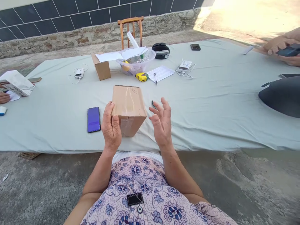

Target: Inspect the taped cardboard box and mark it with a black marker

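One box [128,106] against left grip [111,126]

Taped brown cardboard box [128,107]; closed, table-front
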`<state>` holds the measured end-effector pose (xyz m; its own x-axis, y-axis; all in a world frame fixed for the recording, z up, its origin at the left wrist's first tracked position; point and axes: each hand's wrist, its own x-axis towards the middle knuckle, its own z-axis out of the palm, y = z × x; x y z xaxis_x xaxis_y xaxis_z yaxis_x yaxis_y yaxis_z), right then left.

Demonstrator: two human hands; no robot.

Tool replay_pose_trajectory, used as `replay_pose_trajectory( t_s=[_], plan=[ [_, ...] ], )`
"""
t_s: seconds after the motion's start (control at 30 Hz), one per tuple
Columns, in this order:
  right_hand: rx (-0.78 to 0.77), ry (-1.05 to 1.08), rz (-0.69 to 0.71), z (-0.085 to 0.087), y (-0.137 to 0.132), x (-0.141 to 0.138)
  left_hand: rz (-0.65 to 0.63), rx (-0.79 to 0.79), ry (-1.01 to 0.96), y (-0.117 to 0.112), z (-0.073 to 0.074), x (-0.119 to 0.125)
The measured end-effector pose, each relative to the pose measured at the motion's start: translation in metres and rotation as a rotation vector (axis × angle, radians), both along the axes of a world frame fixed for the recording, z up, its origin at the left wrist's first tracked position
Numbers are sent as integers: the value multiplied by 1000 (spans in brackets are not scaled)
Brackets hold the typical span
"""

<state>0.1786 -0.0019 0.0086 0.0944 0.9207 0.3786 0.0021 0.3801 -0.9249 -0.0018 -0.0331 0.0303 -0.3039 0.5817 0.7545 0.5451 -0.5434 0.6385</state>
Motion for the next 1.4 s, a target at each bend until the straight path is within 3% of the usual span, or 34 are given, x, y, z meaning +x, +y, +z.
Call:
replay_pose_trajectory(
  t_s=[0.17,0.53,0.87,1.13,1.4],
  plan=[
    [55,-152,20,14,-15,-14,20,-85,59,-4,-4,15],
    [128,-269,-114,22,-15,-9,53,8,190,-11,0,27],
    [95,-26,60,18,-13,-1,-40,18,51,-7,-1,14],
    [157,-121,60,24,-18,-4,19,-109,-141,3,-11,1],
    [246,-175,43,26,-18,-7,11,-155,121,-3,-9,-2]
  ],
)
